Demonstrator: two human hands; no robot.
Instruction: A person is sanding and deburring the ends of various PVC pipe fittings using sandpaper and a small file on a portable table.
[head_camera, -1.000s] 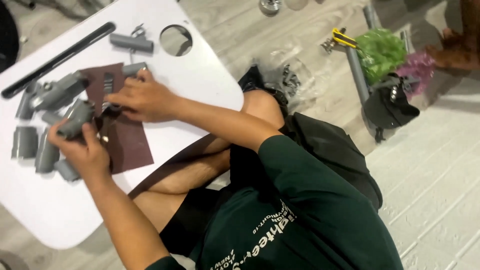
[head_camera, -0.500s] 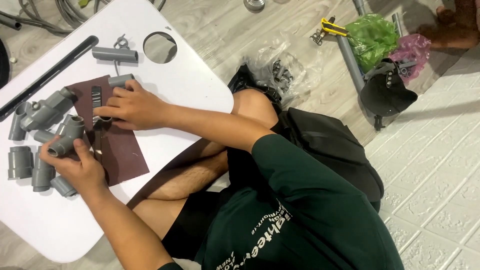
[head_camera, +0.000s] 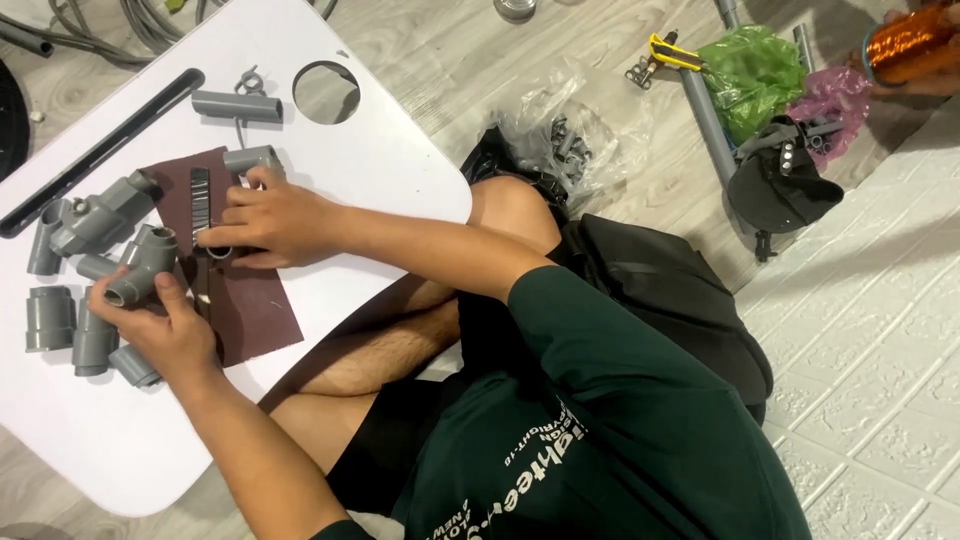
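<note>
My left hand grips a grey plastic pipe fitting, held at the left edge of a dark brown abrasive sheet. That sheet lies on a white lap table. My right hand rests on the sheet with its fingers curled. Its fingertips pinch a small metal ring beside a narrow dark ribbed strip. A grey elbow fitting lies just beyond my right hand.
More grey fittings lie left of my left hand, and a grey pipe piece lies near the table's round hole. A long black bar lies nearby. On the floor are a black bag, plastic bags and a yellow cutter.
The camera has moved closer, so the table and hands look larger. My left hand has brought the fitting a little nearer the sheet. My right hand stays on the sheet.
</note>
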